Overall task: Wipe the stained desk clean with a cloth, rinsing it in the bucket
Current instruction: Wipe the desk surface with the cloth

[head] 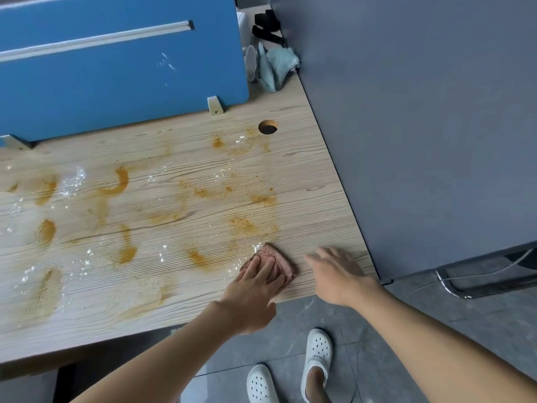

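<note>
1. Pressing flat: left hand (255, 289) lies with fingers spread on the cloth (276, 261), pinning it to the desk (174, 222) rather than pinching it. Cloth sits near the front-right corner, close to the near edge.
2. Right hand (338, 276) is open, palm down, empty, just right of the cloth, over the desk's right edge. Slightly blurred; contact with the desk cannot be told.
3. Cloth: pinkish-brown, folded small, looks soft and light. Judged limp and probably damp, so it should slide under palm pressure and bunch if pushed by one corner. Best held flat under the whole palm for wiping; gathered in the fist for lifting.
4. Stains (122, 181): orange-brown smears and patches over most of the top, left and far of the cloth, with white specks (74, 181) mixed in. Patch around the cloth looks cleaner. Judged early in the job.
5. Bucket: not in view.
6. Surroundings: blue screen (122, 68) along the far edge, its brackets (215, 105) on the top; cable hole (267, 127) far right; pale blue rag (277, 68) far corner; grey partition (421, 126) hard against the right edge.
7. Obstructions: partition limits strokes to the right; brackets and hole may snag the cloth and trap residue. Open path lies left and far.
</note>
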`<state>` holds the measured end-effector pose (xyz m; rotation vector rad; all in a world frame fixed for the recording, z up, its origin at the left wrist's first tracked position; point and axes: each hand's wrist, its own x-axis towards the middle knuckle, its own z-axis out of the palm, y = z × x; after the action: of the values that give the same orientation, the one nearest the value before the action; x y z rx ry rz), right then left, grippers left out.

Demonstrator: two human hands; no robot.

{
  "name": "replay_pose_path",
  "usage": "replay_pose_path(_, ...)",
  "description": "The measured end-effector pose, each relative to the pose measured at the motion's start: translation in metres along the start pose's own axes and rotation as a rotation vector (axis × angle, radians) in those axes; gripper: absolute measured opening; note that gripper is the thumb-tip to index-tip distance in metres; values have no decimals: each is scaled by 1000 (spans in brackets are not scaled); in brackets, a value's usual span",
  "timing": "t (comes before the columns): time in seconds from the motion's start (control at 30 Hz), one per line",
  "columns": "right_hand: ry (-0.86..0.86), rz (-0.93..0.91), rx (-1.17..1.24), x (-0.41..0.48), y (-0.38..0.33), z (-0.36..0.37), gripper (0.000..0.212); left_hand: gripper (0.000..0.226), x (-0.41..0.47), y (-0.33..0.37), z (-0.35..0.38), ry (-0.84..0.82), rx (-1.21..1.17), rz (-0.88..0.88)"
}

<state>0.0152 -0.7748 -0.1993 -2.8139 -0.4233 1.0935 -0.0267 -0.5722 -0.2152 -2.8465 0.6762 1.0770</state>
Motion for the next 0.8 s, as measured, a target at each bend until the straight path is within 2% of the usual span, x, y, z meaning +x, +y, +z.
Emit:
replay_pose_path(0.17,-72,1,-2,8,8,8,87,71,11,5,-11,-21,-10,-37)
replay_pose_path(0.4,-144,-31,4,10,14,0,92,70,16,7,-19,-13,-29,-64)
replay_pose_path(0.57,-160,-29,1,9,13,-2,92,69,4,5,-17,-76,-21,-77)
replay_pose_path(0.8,-150,-8,-15,7,11,-3,90,67,30,-2,-32,-50,0,-23)
